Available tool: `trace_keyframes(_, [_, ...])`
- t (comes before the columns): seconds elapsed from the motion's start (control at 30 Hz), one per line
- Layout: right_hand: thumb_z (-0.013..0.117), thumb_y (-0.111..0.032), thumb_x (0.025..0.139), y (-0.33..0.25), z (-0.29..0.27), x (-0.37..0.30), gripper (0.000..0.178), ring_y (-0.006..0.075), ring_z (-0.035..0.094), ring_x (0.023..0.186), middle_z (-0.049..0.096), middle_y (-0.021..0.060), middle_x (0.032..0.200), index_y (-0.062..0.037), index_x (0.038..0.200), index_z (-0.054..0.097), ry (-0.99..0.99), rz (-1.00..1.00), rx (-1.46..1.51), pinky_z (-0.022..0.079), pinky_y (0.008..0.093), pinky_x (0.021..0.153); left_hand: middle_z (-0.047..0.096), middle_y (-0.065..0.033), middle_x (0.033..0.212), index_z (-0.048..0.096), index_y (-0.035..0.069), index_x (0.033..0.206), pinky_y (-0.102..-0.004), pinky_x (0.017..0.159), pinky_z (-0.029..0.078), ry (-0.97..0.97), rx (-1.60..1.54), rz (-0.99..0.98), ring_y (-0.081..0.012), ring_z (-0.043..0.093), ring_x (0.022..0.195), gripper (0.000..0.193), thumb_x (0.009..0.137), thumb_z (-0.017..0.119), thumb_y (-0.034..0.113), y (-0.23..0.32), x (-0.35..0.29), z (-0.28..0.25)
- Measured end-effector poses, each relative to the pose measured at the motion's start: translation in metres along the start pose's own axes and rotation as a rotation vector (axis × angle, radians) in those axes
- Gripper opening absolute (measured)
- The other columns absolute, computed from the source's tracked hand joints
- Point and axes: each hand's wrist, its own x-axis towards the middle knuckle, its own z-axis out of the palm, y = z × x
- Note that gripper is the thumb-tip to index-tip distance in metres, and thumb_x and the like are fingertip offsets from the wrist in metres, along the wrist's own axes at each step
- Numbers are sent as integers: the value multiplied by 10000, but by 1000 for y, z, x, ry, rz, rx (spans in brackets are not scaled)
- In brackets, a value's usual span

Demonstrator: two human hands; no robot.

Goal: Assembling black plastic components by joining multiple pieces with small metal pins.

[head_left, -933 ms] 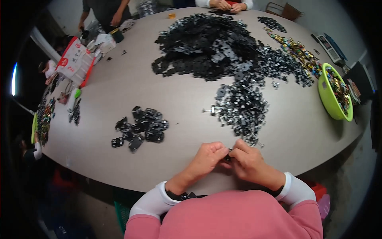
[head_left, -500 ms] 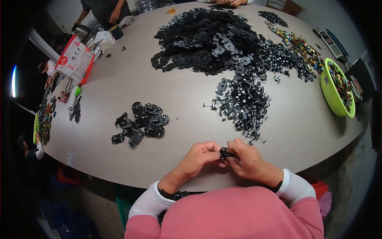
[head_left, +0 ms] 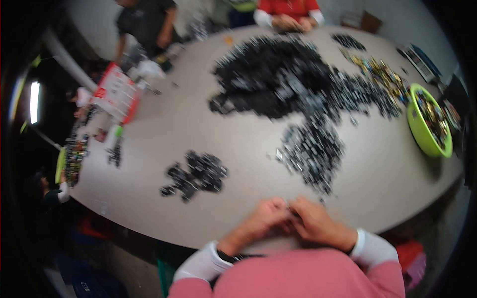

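Close to the table's near edge, my left hand [head_left: 270, 217] and my right hand [head_left: 318, 222] meet with bent fingers. Pinched between them is a small black toy car part [head_left: 294, 211], mostly covered by the fingers and smeared by motion. Ahead of my hands lies a heap of small black and silver wheel-and-axle pieces [head_left: 314, 151]. A cluster of small black toy cars [head_left: 202, 173] rests on the table to the left.
A large mound of black plastic parts [head_left: 271, 74] covers the table's far middle. A yellow-green basin [head_left: 426, 130] of colourful pieces stands at right, near a scale [head_left: 420, 62]. A red-and-white box [head_left: 115, 94] is at left. Across the table, a person in red [head_left: 288, 10] works.
The whole view has shifted and blurred, bringing more of the person in red across the table into sight. My hands stay together around the small black part.
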Motion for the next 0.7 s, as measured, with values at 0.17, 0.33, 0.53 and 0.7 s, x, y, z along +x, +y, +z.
trace_keyframes(0.17, [636, 27, 735, 4, 0, -14, 427, 302, 590, 689, 542, 147, 879, -30, 1132, 490, -39, 6, 110, 484, 377, 578, 578, -15, 682, 508, 69, 838, -217, 496, 465, 38, 144, 44, -96, 568, 554, 207, 836, 705, 133, -15, 10, -5])
trace_keyframes(0.33, [621, 68, 727, 12, -25, -22, 375, 254, 599, 650, 578, 142, 927, -15, 1078, 518, 153, 72, 36, 481, 335, 539, 588, -15, 656, 549, 59, 837, -202, 470, 412, 230, 296, 145, -70, 524, 521, 178, 784, 711, 112, -2, 6, -14])
trace_keyframes(0.53, [586, 68, 765, 43, -91, -26, 128, 273, 560, 585, 560, 130, 724, -4, 870, 578, 383, 208, -186, 445, 338, 537, 570, -34, 584, 472, 74, 666, -217, 351, 349, 815, 580, 316, -68, 480, 414, 273, 767, 717, 138, 58, -37, -73])
trace_keyframes(0.7, [591, 17, 778, 56, -90, -52, 70, 293, 577, 607, 572, 127, 737, 1, 845, 575, 337, 357, -248, 464, 360, 562, 592, -60, 605, 492, 76, 691, -225, 305, 336, 978, 628, 333, -98, 493, 358, 328, 817, 728, 266, 84, -42, -152])
